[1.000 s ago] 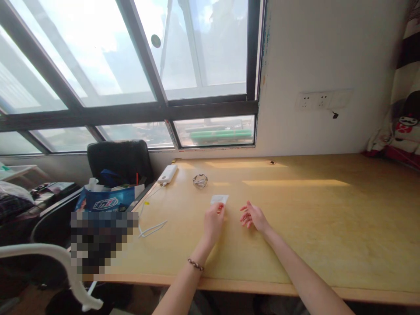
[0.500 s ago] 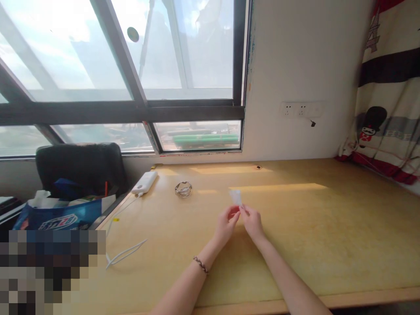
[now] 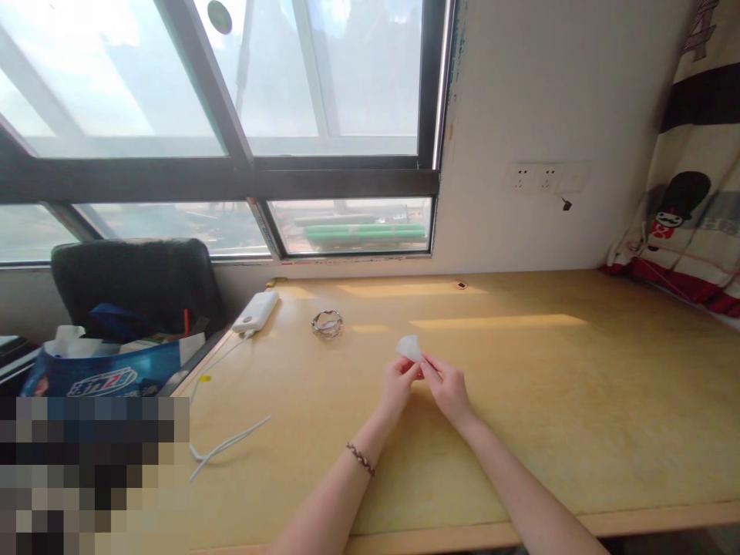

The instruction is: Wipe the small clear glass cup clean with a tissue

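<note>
A small white piece, thin like tissue or paper (image 3: 409, 348), rises from between my fingertips above the wooden table. My left hand (image 3: 400, 383) pinches its lower left part, with a dark beaded bracelet (image 3: 361, 459) around that wrist. From the other side, my right hand (image 3: 449, 388) grips its lower end with thumb and fingers pressed together. Both hands meet at the fingertips, and the bottom of the white piece is hidden by them. Beyond my left hand, a silvery openwork ring-shaped object (image 3: 327, 324) rests on the table.
On the wooden table (image 3: 578, 416), a white power bank (image 3: 256, 311) lies at the left edge with a white cable (image 3: 228, 441) trailing forward. A black chair (image 3: 136, 277) with a blue bag (image 3: 104, 374) stands left. Window, wall sockets (image 3: 535, 177) and curtain (image 3: 687, 231) are behind.
The white piece has spread wider and leans more to the left above my fingers. Both hands stay together at nearly the same spot, while the view has shifted slightly.
</note>
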{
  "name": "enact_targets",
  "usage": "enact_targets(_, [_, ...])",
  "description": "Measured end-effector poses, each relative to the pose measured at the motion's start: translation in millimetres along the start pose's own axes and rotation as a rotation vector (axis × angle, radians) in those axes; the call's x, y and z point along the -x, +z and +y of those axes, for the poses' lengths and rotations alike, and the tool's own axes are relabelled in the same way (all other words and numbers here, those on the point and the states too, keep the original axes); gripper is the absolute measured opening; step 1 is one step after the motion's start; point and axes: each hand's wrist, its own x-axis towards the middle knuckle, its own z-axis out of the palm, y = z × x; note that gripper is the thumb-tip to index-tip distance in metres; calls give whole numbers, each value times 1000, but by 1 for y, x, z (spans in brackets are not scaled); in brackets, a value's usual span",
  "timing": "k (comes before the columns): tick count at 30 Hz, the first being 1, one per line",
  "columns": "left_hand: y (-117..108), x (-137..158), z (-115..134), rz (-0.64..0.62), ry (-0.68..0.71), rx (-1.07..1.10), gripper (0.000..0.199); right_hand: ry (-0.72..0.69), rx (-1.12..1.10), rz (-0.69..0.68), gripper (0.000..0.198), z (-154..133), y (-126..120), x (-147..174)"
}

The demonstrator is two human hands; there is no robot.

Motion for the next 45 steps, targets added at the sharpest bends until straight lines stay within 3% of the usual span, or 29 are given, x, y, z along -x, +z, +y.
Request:
enact_targets(10, [1,2,6,27,-20,-79,30,185,-144,14,31,9,0,-7])
enact_targets(16, [-8,1,5,92,-37,69,20,369,-524,143,26,21,-3,-12])
enact_targets(21, [-15,-6,-2,202,-41,-13,20,454,-657,157,32,14,-4,-12])
enact_targets(27, [-21,-10,-11,205,-53,-122,27,512,-643,-7,35,17,0,-9])
enact_targets(34, [-25,-5,-7,275,-28,-239,24,470,-482,141,31,31,-6,-12])
enact_targets(38, [-52,-14,1,442,-130,-229,25,433,-419,257,35,33,-10,-13])
enact_targets(45, [-138,-48,32,829,-151,-294,38,326,-288,282,36,18,-12,-10])
